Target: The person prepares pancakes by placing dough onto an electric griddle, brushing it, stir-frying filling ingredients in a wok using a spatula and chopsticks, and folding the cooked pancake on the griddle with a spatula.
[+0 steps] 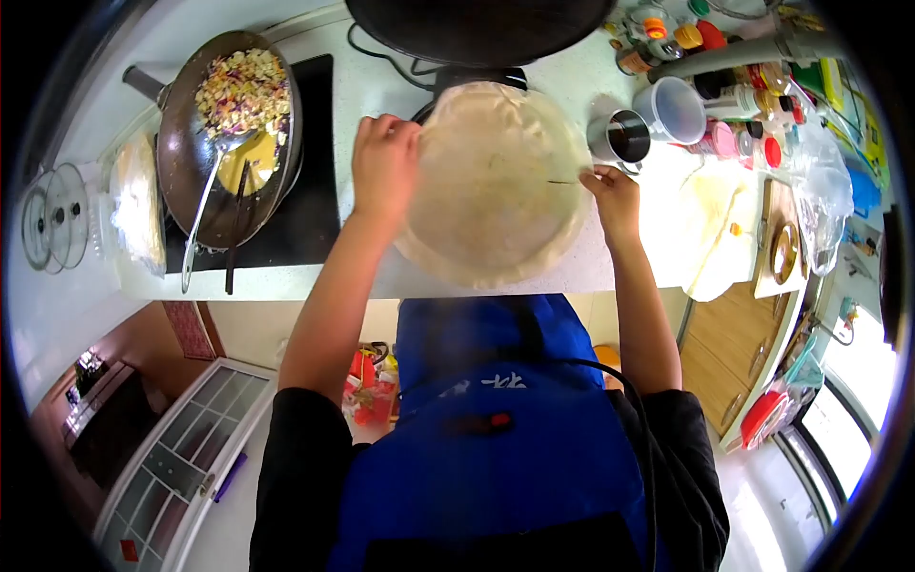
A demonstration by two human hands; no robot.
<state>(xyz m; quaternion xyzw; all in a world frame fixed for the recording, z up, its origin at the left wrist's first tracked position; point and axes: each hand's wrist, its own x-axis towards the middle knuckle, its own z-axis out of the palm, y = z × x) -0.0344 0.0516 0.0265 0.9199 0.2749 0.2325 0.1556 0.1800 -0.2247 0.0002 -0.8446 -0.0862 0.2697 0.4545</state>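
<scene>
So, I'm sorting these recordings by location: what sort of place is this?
A kitchen, probably in a home: a large, dark metal wok of chopped food sits on a flat black cooktop, a thin, pale, round sheet of what looks like dough lies at centre, and colourful-capped bottles crowd the right.

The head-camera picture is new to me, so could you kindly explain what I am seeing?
There is no machine arm here: one person works with bare hands, filmed from their own head, looking forward and down. The wide lens bends the edges.

On the white counter, a pale round sheet, apparently thin dough, lies before them. The left hand is at its left edge; the right hand's fingertips meet its right edge. Whether either grips it is hard to tell.

To the left, a wok contains chopped food, a ladle and chopsticks. To the right stands a cup of dark liquid.
</scene>
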